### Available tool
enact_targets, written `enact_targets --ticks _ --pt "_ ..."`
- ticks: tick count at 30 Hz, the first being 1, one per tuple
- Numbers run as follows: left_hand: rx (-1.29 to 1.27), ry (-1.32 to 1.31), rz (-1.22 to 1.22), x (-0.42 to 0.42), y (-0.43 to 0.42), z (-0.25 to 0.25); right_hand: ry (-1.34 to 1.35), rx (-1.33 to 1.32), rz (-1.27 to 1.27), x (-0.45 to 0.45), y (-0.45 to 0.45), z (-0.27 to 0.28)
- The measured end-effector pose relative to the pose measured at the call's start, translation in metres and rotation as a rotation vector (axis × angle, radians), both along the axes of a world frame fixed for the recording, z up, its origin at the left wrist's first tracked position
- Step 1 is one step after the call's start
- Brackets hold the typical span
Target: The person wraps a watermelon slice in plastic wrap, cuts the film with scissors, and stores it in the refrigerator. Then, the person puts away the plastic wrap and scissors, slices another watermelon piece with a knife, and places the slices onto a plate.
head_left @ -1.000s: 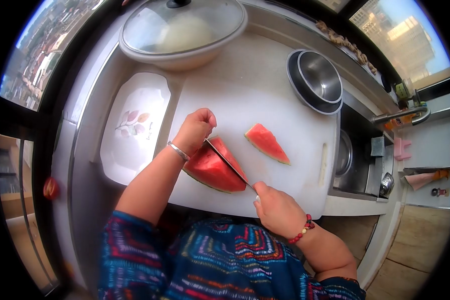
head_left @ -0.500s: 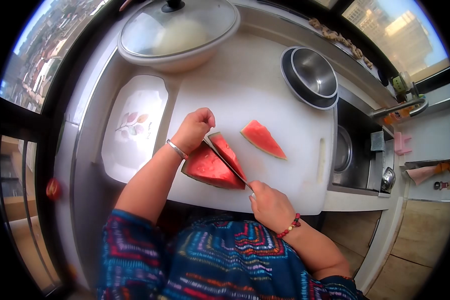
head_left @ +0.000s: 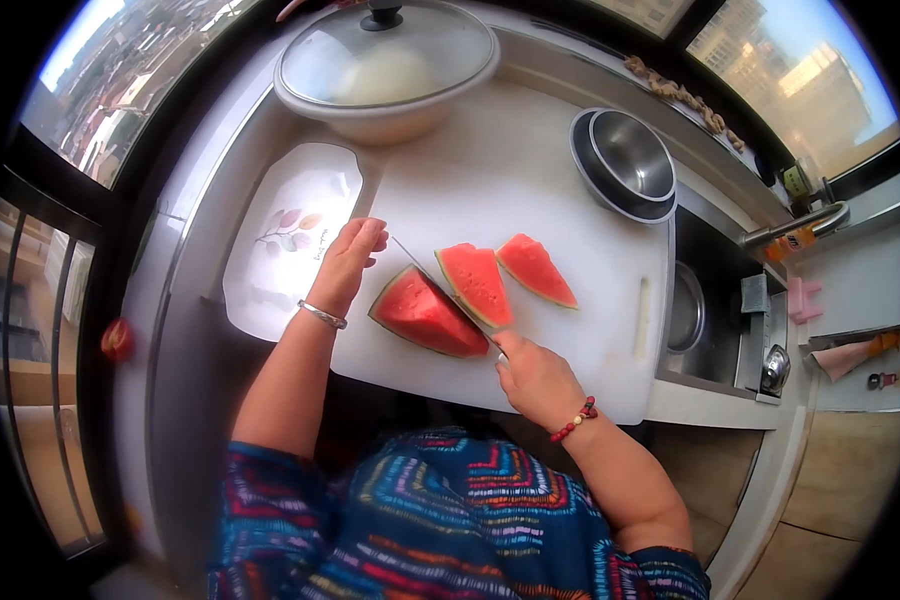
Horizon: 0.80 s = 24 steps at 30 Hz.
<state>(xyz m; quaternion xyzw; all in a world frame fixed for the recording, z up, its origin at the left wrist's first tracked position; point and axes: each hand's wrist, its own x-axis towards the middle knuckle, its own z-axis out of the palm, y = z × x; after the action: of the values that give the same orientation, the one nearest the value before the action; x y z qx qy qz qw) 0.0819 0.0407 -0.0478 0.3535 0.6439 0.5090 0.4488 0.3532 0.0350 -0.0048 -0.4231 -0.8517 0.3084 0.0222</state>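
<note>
My right hand [head_left: 538,380] is closed on the handle of a knife [head_left: 432,281], whose blade lies between two pieces of watermelon. Left of the blade is the larger watermelon chunk [head_left: 420,312]; against its right side is a cut slice [head_left: 478,282]. A second slice [head_left: 536,270] lies flat further right on the white cutting board [head_left: 580,365]. My left hand [head_left: 355,252] is off the fruit, above the right edge of the white leaf-patterned plate [head_left: 260,285], its fingers partly curled with nothing seen in them.
A large bowl with a glass lid [head_left: 385,60] stands at the back left. Nested metal bowls [head_left: 630,160] are at the back right, beside the sink [head_left: 710,350] and its faucet [head_left: 800,222]. Ginger pieces [head_left: 685,95] lie on the window ledge.
The knife has passed through the chunk, and the new slice has parted from it and tipped right, close to the other slice. My left hand has moved left, away from the watermelon.
</note>
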Motion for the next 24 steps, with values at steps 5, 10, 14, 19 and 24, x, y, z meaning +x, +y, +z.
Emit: enact_targets --ticks 5,10,14,19,24 --pt "-0.179 -0.024 -0.022 0.002 -0.038 -0.002 0.018 -0.064 -0.083 0.010 -0.003 0.027" --pt "-0.158 -0.161 -0.115 0.003 -0.050 -0.018 0.130 -0.091 -0.144 0.022 -0.015 0.058" --pt "-0.107 -0.196 -0.154 0.008 -0.051 -0.021 0.186 -0.054 -0.134 0.027 -0.023 0.064" --pt "-0.093 -0.232 -0.126 0.007 -0.053 -0.022 0.233 -0.054 -0.147 0.035 -0.029 0.059" --pt "-0.119 0.061 -0.065 0.001 -0.033 -0.016 0.254 -0.142 -0.343 0.052 -0.032 0.060"
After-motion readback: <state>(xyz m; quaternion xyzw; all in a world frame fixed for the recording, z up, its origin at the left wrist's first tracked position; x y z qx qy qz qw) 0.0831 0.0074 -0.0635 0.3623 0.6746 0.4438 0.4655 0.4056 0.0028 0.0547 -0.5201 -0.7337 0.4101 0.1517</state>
